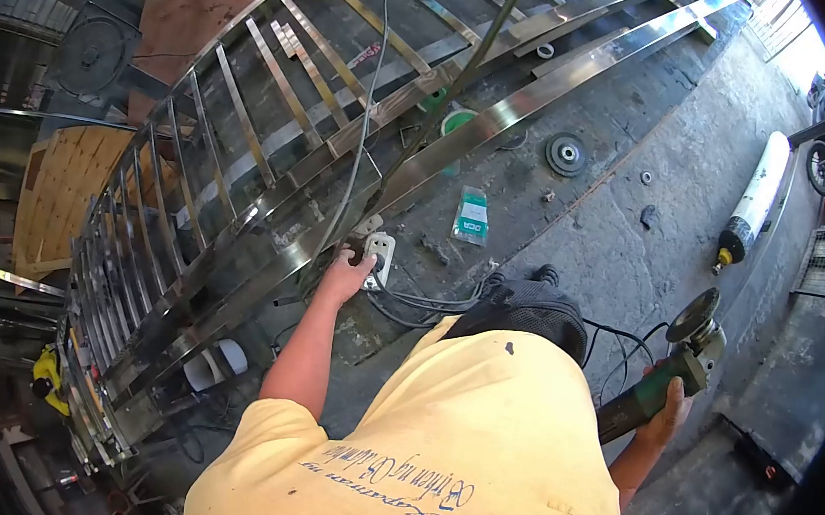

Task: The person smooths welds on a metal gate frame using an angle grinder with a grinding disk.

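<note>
My left hand (348, 273) is closed at a white power strip (380, 254), its fingers on a dark plug at the strip's left side. Cables run from there to the right across the dark floor. At the right, my right hand (668, 413) is wrapped round the green and dark body of an angle grinder (641, 402). The grinder's disc (694, 315) points up and away from me. A teal and white packet (472, 216) lies beyond the power strip.
A large curved metal frame (267, 207) with many bars spans the left and top. A loose disc (566, 155) lies beyond the packet. A white gas cylinder (756, 198) lies at the right. A white round container (217, 366) stands at the lower left.
</note>
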